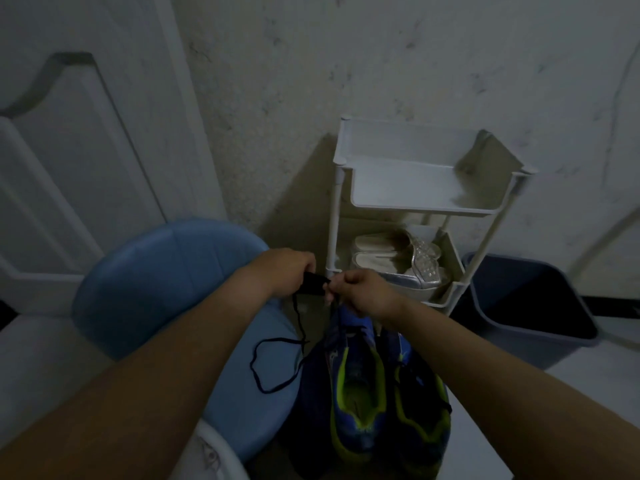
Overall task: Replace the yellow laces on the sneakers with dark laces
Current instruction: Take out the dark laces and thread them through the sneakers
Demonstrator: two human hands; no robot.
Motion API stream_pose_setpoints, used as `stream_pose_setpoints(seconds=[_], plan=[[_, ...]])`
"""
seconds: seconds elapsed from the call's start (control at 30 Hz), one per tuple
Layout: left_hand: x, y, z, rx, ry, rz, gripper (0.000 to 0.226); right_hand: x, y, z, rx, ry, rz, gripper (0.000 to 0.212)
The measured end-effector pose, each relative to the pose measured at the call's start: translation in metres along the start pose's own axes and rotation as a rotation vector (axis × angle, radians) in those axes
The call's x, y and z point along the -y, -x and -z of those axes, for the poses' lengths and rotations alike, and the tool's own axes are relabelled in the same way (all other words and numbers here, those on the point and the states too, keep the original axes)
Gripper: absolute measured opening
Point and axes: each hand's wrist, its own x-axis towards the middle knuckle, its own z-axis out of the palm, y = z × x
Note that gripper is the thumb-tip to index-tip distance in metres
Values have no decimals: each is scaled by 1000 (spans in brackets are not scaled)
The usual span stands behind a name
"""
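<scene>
Forearms (145, 372), blue sneakers (374, 403) with lime collars, thin dark lace (277, 339) looping

Dim room, white shelf cart (415, 188), door (69, 150).

Tight pocket between chair, rack and wall

The left hand (280, 271) and right hand (363, 292) meet in a narrow gap: a blue chair (166, 282) crowds the left, a white rack (415, 188) stands just beyond, and the wall (381, 64) closes the far side. The sneakers (374, 393) sit right below, with a dark lace (273, 362) looping over the chair seat. There is open room above the rack's top tray. A dark bin (530, 306) blocks the floor further right.
</scene>
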Motion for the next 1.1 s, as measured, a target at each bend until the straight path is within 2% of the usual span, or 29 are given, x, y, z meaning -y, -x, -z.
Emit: stream_pose_setpoints(seconds=[0.13, 0.2, 0.4, 0.53, 0.67, 0.73, 0.83, 0.9, 0.97, 1.1], plan=[[9, 2, 7, 89, -2, 124, 18, 2, 8, 12, -46, 44, -60, 21], [13, 4, 10, 51, -21, 182, 10, 4, 13, 14, -15, 83, -82, 21], [6, 16, 31, -99, -156, 317, 12, 16, 26, 13, 15, 244, -152, 25], [-8, 16, 35, -298, 31, 145, 27, 29, 35, 3, 32, 130, -96, 28], [-30, 24, 41, -504, 83, -14, 23, 46, 44, -4, -55, -53, 75, 23], [-34, 30, 45, -593, 69, -1, 20, 49, 48, -4, -73, -83, 100, 25], [-39, 36, 50, -535, 22, 91, 22, 49, 54, -1, -74, -57, 98, 26], [-44, 36, 46, -433, 201, 127, 21, 48, 56, 2, -68, -42, 97, 26], [-49, 33, 42, -350, 584, 177, 19, 46, 57, 6, -45, -35, 92, 25], [-61, 25, 39, -309, 1120, 181, 23, 43, 60, 15, -7, -12, 63, 26]])
